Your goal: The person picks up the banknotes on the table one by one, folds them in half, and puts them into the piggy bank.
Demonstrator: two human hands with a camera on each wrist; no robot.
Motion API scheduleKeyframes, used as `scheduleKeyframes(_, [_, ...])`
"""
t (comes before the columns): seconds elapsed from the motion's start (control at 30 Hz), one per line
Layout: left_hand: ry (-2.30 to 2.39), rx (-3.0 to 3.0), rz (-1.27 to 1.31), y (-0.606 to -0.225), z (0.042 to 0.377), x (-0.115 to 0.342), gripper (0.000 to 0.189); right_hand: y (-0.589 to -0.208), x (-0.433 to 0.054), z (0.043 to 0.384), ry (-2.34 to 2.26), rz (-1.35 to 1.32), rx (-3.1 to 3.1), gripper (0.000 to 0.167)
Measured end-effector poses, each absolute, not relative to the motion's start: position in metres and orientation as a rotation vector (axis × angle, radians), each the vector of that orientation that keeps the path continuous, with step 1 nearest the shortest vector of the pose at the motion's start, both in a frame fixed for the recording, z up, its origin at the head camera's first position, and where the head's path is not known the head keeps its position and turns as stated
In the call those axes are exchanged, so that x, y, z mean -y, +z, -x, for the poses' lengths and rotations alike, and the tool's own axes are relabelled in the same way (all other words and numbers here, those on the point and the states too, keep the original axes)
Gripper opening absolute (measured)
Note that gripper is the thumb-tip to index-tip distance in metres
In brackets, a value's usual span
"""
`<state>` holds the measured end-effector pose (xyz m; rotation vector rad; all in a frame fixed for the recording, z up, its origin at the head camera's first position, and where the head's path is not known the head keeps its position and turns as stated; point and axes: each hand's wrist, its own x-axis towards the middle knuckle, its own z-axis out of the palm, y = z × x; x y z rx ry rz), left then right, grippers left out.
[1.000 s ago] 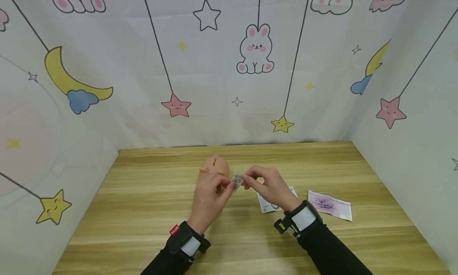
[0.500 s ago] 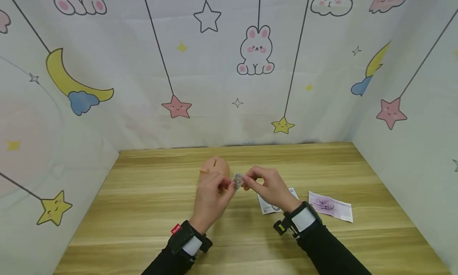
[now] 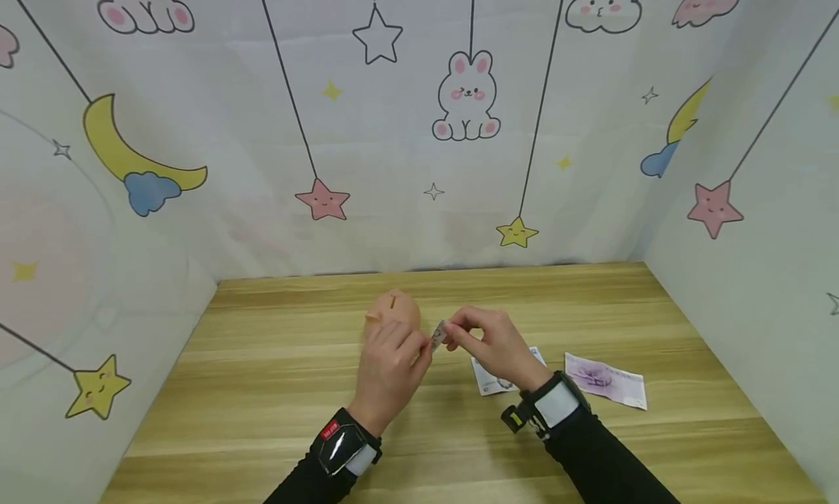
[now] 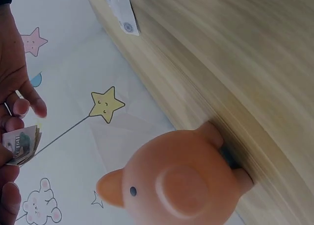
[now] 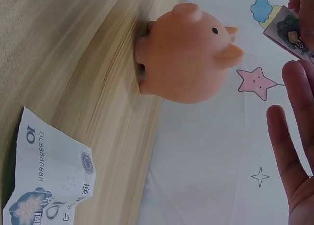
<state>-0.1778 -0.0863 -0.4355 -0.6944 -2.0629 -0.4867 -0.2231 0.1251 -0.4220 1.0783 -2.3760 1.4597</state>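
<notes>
A small folded banknote (image 3: pixel 438 336) is held up between my two hands above the table. My left hand (image 3: pixel 392 365) pinches its near left end between thumb and fingers. On the other end, the fingertips of my right hand (image 3: pixel 499 347) pinch it. Several layers show along the edge of the folded note (image 4: pixel 23 144) in the left wrist view. Just beyond my left hand stands an orange-pink piggy bank (image 3: pixel 401 309), partly hidden in the head view, with a slot in its top. Upright on its feet, the piggy bank (image 5: pixel 179 58) shows fully in the right wrist view.
Under my right forearm lies a bluish-white banknote (image 3: pixel 487 380) marked 10, slightly creased. Farther right is a flat purple banknote (image 3: pixel 609 382). Cloth walls (image 3: pixel 393 147) printed with stars and rabbits enclose the wooden table (image 3: pixel 275 358) at the back and both sides.
My left hand has rolled over a little, and the folded note now appears narrower, turned more edge-on. The right hand keeps nearly the same place. The banknotes on the table have not moved.
</notes>
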Motion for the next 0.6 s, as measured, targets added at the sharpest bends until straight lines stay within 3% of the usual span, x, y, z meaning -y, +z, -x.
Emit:
scheduleKeyframes(0.17, [-0.337,1.969,0.722,-0.438,0.1798,0.0866,0.011,-0.419,-0.1259,0.2197,1.433,-1.105,2.375,0.01])
scheduleKeyframes(0.6, [0.011,1.938,0.706,-0.4381,0.1792,0.0865,0.028,-0.4155,-0.1277,0.2157,1.423,-1.148,2.412,0.018])
